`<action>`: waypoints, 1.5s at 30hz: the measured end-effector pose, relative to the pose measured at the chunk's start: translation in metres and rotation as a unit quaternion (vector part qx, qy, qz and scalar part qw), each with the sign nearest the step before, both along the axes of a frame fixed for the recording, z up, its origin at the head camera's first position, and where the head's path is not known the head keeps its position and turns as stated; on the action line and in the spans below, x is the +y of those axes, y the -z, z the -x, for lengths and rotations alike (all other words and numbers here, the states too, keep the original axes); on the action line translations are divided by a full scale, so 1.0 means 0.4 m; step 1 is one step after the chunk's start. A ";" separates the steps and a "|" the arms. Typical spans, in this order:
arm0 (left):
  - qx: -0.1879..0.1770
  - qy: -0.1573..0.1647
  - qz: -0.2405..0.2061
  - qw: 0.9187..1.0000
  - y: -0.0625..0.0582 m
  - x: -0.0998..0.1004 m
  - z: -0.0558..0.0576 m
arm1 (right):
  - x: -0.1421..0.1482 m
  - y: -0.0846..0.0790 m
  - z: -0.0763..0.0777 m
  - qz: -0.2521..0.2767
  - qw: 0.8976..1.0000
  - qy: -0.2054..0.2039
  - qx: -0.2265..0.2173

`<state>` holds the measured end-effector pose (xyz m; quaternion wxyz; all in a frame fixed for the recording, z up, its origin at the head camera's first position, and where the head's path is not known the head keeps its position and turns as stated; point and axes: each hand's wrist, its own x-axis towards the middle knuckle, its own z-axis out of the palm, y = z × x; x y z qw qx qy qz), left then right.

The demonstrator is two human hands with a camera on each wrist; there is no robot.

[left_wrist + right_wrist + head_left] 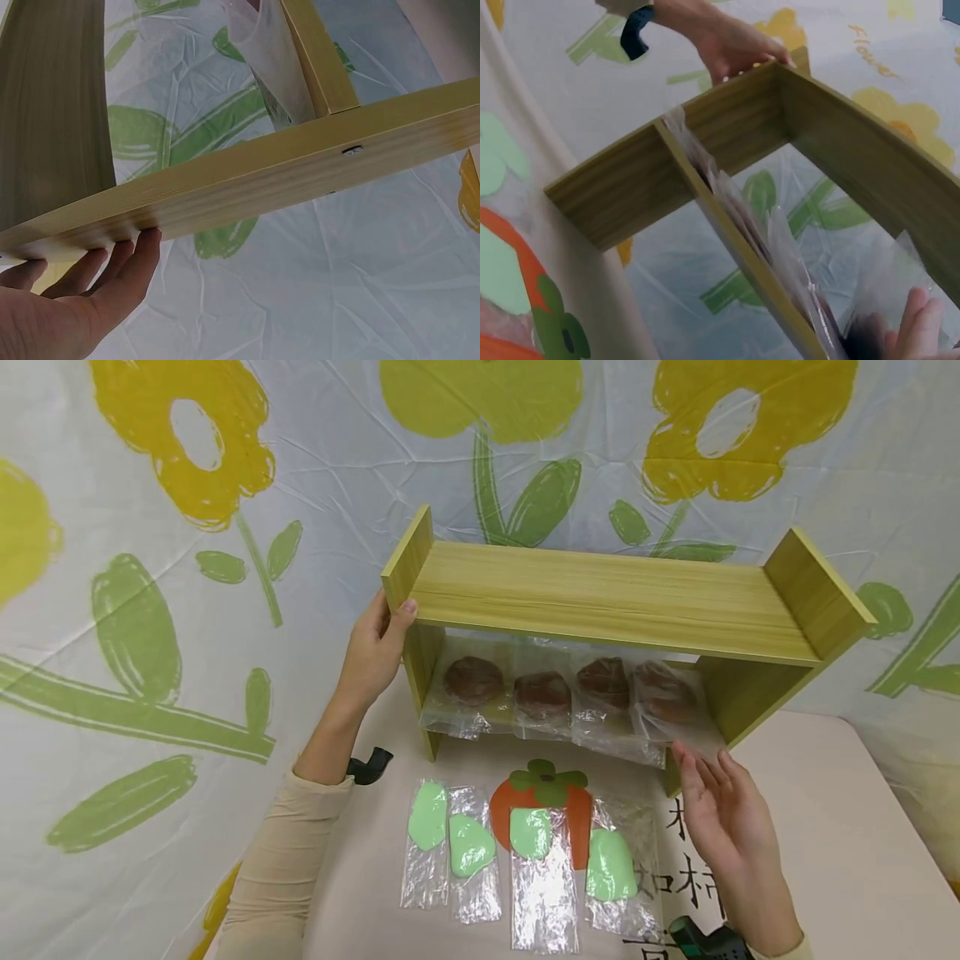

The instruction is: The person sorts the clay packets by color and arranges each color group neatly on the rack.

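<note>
A small wooden two-tier shelf [600,597] stands on the table. My left hand [373,656] grips its left side panel, thumb at the front edge; in the left wrist view the fingers [135,274] press the panel's outer face. On the lower tier lie several clear plastic bags, each with a flat dark brown piece [472,681] inside. My right hand [723,818], palm turned up and fingers loosely extended, is at the front corner of the rightmost bag [667,693]. Its fingertips [919,319] overlap clear plastic in the right wrist view.
In front of the shelf lie several clear bags with flat light green pieces [472,847]. They rest on a pale tabletop [810,793] printed with an orange persimmon [501,810] and black characters. A flower-patterned cloth [322,477] hangs behind and to the left.
</note>
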<state>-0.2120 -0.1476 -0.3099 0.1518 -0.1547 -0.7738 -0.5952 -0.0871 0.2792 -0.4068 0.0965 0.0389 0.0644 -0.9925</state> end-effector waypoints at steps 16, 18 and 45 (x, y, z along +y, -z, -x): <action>0.003 0.004 -0.003 1.000 -0.002 0.001 -0.002 | 0.014 0.021 0.018 -0.050 0.994 -0.078 0.054; 0.004 0.007 -0.006 1.000 -0.003 0.002 -0.001 | 0.017 0.020 0.028 -0.043 0.995 -0.074 0.045; 0.005 0.008 -0.001 1.000 0.006 0.000 -0.001 | 0.039 0.043 0.002 -0.261 0.962 -0.043 0.068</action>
